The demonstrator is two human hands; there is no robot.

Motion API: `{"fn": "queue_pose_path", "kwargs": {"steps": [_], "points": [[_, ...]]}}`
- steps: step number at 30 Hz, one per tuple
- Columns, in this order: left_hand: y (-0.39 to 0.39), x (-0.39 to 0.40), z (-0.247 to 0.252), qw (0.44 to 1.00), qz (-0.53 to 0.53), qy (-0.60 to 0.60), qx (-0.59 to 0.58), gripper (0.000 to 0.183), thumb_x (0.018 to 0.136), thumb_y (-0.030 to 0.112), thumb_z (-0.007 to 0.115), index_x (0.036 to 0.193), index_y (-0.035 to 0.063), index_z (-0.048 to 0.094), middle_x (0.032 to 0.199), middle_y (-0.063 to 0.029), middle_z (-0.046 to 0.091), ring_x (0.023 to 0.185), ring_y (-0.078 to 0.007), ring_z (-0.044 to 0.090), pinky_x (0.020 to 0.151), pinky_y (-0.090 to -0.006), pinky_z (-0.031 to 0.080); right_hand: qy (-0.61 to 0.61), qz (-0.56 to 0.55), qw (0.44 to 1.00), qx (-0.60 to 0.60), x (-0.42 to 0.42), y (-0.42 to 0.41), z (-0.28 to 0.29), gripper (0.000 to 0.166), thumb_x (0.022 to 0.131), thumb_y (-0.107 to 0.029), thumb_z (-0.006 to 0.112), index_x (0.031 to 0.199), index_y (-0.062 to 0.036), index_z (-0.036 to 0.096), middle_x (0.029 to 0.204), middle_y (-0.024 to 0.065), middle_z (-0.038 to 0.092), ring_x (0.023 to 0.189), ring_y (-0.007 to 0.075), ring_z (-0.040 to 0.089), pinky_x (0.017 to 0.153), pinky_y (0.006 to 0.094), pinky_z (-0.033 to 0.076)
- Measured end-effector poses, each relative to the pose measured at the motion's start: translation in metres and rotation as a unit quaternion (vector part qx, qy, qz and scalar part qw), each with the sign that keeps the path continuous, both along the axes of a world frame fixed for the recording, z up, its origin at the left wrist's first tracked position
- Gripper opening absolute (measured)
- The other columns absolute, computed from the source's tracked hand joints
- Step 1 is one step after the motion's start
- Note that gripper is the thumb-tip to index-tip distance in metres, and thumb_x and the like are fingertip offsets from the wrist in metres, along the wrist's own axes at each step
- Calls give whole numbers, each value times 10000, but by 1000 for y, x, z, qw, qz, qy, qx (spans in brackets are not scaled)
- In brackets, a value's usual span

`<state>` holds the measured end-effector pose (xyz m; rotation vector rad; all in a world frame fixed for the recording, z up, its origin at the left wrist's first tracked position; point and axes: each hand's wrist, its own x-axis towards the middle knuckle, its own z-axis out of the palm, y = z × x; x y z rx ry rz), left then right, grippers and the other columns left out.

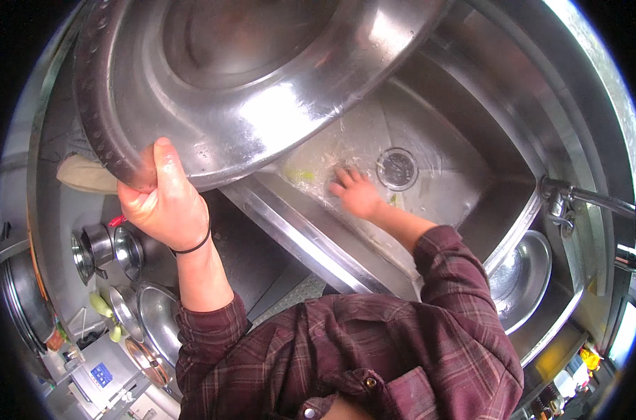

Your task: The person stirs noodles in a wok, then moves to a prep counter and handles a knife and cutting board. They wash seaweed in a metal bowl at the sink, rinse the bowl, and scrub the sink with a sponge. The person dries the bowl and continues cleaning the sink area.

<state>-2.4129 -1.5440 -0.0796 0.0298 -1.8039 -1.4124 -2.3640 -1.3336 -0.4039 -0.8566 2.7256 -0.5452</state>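
Observation:
My left hand [163,197] grips the rim of a large stainless steel basin [213,126], its thumb over the lip. The basin is tilted above the left side of a stainless steel sink [449,152], and its inner surface is wet. Down in the sink, my right hand [355,193] is spread near the floor, slightly blurred, with nothing visible in its fingers. The round drain [396,168] lies just beyond it. Shallow water and green scraps [299,174] are on the sink floor around the hand.
A faucet [559,197] is mounted at the right. Another metal basin [522,278] sits in the neighbouring compartment. To the left are metal pots [97,244], metal bowls [157,315] and a pale rounded object [87,174] behind the raised basin. The sink's front edge [307,241] runs diagonally before me.

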Motion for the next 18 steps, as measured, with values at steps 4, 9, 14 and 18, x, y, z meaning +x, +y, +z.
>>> {"fn": "queue_pose_path", "kwargs": {"steps": [4, 9, 14, 18], "points": [[-1, -3, 3, 1000, -3, 20, -12, 77, 814, -82, 595, 861, -33, 632, 884, -47, 648, 783, -96, 567, 749, -248, 449, -34, -64, 986, -148, 2, 16, 10, 265, 831, -234, 503, 1039, -125, 625, 1222, 111, 546, 1095, 378, 499, 889, 454, 445], [8, -8, 0, 1000, -8, 24, -1, 68, 824, -83, 586, 845, -30, 624, 846, -39, 643, 752, -82, 559, 727, -235, 447, 131, 81, 983, -101, -22, -60, -5, 376, 895, -274, 447, 1245, -155, 515, 1377, 78, 440, 1281, 295, 386, 1036, 493, 330], [1, -3, -2, 1000, -3, 17, -10, 139, 791, -86, 614, 918, -36, 638, 937, -74, 661, 829, -134, 598, 814, -289, 460, 45, -131, 990, -36, -59, -43, -17, 482, 851, -260, 524, 1317, -153, 458, 1409, 77, 411, 1325, 312, 329, 1080, 552, 249], [8, 0, -6, 1000, -7, -13, -6, 148, 798, -78, 625, 942, -43, 629, 943, -74, 662, 822, -135, 600, 801, -284, 462, 20, -243, 969, -36, -49, 1, -20, 475, 809, -237, 590, 1259, -117, 499, 1368, 99, 444, 1299, 329, 354, 1043, 548, 303]]}}
